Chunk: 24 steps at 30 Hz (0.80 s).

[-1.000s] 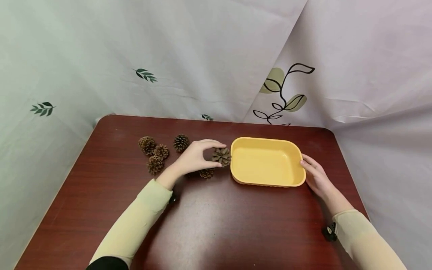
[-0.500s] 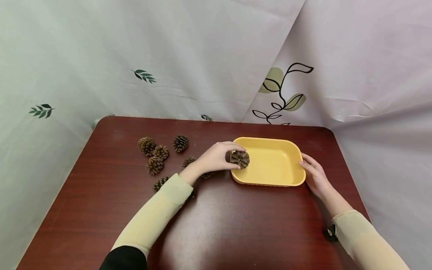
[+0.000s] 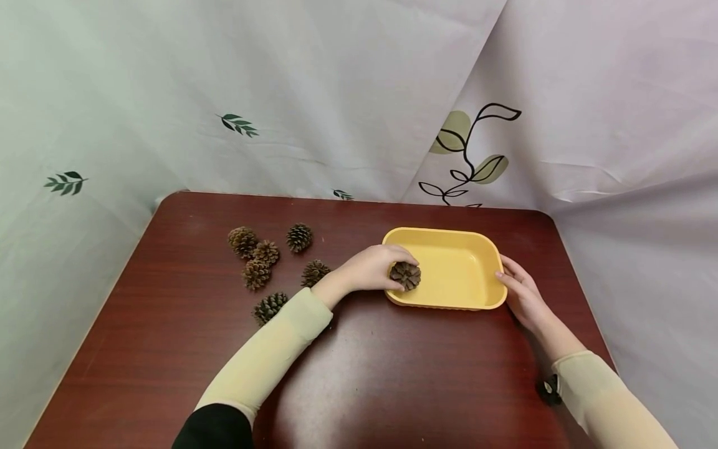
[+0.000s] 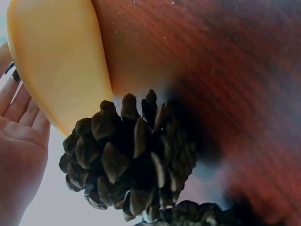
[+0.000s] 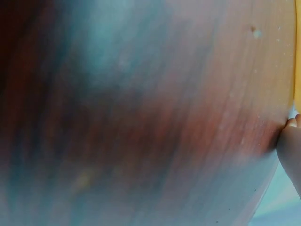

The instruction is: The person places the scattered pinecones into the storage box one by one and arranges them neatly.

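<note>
Both hands are engaged in the head view. Left hand (image 3: 378, 267) grasps a brown, woody-scaled pine cone (image 3: 405, 275) between thumb and fingertips, at the left end of a smooth yellow rectangular tray (image 3: 457, 274) with rounded corners. The cone's fanned scales face up and to the right; its long axis is foreshortened and cannot be read, nor can contact with the tray floor. Right hand (image 3: 524, 296) grips the tray's right end, thumb at the rim, fingers against the outer wall. The tray's long axis runs left to right across a dark red-brown, wood-grained worktop (image 3: 392, 374). Six other brown pine cones (image 3: 257, 275) lie to the left: three bunched together, one just right of these, one beside the pale yellow left sleeve (image 3: 263, 355), one by the left wrist.

Left wrist view: a large foreground pine cone (image 4: 127, 155) sits outside the tray, small tight scales to the right, larger spread ones to the left. Part of another cone enters below. The left hand's fingers pass behind the tray wall.

Right wrist view: blurred worktop predominates; a strip of tray and right fingertips occupy the right edge. Grip cannot be told from this view.
</note>
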{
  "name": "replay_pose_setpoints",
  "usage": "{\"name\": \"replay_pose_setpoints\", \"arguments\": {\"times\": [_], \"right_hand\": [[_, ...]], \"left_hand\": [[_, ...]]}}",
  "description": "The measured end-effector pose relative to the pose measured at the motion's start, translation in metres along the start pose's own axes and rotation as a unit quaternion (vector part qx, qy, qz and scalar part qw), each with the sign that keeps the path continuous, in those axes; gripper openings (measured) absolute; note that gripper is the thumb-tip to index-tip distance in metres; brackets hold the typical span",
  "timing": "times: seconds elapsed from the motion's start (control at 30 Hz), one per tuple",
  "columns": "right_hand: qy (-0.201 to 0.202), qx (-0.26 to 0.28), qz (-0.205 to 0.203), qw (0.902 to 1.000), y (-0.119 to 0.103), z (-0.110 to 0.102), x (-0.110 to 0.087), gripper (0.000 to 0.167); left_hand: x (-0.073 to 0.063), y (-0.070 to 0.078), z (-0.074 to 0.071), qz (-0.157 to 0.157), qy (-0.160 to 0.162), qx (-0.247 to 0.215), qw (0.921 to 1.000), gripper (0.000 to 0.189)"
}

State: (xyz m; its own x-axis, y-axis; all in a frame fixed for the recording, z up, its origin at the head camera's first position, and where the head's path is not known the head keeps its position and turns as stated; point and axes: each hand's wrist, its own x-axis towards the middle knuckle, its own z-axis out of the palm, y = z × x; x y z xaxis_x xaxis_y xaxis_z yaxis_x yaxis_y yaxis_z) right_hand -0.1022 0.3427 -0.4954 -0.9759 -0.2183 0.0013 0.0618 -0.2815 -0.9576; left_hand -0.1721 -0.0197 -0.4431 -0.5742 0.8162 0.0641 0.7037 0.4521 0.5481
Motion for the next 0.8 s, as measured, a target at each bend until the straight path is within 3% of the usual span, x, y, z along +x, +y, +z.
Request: {"name": "replay_pose_setpoints", "arguments": {"times": [0.27, 0.8], "right_hand": [[0.002, -0.001, 0.003, 1.0000, 0.001, 0.000, 0.000, 0.045], [0.001, 0.000, 0.002, 1.0000, 0.002, -0.001, 0.000, 0.045]], "left_hand": [[0.006, 0.002, -0.002, -0.007, -0.055, 0.034, 0.9979, 0.050], [0.015, 0.001, -0.001, -0.017, -0.093, 0.036, 0.9949, 0.049]]}}
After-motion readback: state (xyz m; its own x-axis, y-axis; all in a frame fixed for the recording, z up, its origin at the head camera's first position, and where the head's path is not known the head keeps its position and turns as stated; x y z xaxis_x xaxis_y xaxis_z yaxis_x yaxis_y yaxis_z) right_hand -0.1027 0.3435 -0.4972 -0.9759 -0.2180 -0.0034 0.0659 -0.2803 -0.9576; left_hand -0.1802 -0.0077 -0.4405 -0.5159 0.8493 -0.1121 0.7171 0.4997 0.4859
